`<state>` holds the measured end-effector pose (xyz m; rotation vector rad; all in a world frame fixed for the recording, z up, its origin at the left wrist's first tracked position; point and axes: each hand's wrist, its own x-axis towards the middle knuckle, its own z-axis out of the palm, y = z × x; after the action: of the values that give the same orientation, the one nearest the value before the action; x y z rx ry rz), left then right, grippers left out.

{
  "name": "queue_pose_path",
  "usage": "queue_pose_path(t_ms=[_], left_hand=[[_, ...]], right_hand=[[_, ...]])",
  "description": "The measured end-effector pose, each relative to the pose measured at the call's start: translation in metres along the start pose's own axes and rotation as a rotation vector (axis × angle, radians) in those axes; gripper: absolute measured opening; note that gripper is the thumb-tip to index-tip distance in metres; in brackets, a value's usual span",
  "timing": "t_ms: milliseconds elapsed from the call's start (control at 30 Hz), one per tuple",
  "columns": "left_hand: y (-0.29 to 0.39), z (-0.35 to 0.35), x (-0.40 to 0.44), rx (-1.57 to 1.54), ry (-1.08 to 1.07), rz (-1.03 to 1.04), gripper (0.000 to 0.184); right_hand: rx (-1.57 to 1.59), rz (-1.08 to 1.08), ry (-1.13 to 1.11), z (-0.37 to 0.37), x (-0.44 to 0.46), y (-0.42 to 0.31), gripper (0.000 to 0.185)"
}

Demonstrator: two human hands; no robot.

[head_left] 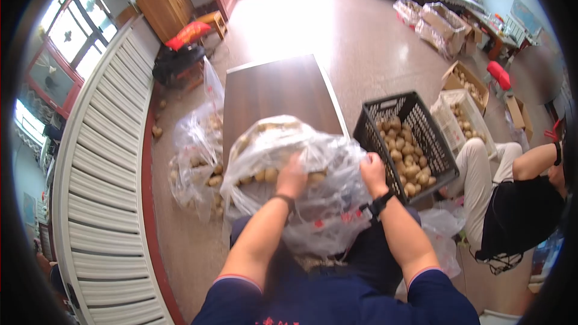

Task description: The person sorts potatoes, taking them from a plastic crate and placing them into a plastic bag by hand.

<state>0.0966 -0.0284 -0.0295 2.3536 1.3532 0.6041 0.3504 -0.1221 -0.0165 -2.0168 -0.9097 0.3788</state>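
Note:
A clear plastic bag (328, 219) with red print lies in front of me at the near end of a dark-topped table (280, 93). Several potatoes (265, 176) show in its opening. My left hand (292, 177) is at the opening beside these potatoes; its fingers are blurred and partly behind the film. The bag's right edge is pinched in my right hand (373, 173), whose fingers are closed. Just right of that hand stands a black crate (391, 105) holding many potatoes (409, 159).
More bagged potatoes (198, 165) rest on the floor left of the table, near a white radiator (102, 174). At right sits a person (518, 210) in a black top. Beyond are a white crate (448, 123) and a cardboard box (448, 78), both with potatoes.

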Motion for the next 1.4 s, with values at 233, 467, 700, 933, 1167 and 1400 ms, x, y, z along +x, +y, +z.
queue_pose_path(t_ms=[233, 467, 700, 933, 1167, 1400], left_hand=[[0.017, -0.008, -0.005, 0.035, -0.16, -0.055, 0.051], [-0.003, 0.018, -0.01, -0.056, -0.18, -0.009, 0.049], [0.055, -0.031, -0.018, -0.82, -0.486, -0.385, 0.041], [0.051, -0.039, -0.012, -0.983, -0.608, -0.361, 0.042], [0.004, -0.065, 0.059, -1.056, -0.293, -0.671, 0.056], [-0.044, -0.087, 0.151, -0.865, -0.221, -0.584, 0.04]], right_hand=[[-0.37, -0.655, 0.118, -0.021, -0.042, -0.071, 0.045], [-0.178, -0.924, -0.32, -0.006, -0.072, -0.073, 0.04], [-0.121, -0.772, -0.417, -0.002, -0.082, -0.072, 0.054], [0.005, -0.612, -0.465, 0.003, -0.069, -0.061, 0.045], [-0.066, -0.269, -0.471, 0.008, -0.051, -0.042, 0.044], [-0.297, -0.176, -0.393, 0.017, -0.014, -0.018, 0.045]])
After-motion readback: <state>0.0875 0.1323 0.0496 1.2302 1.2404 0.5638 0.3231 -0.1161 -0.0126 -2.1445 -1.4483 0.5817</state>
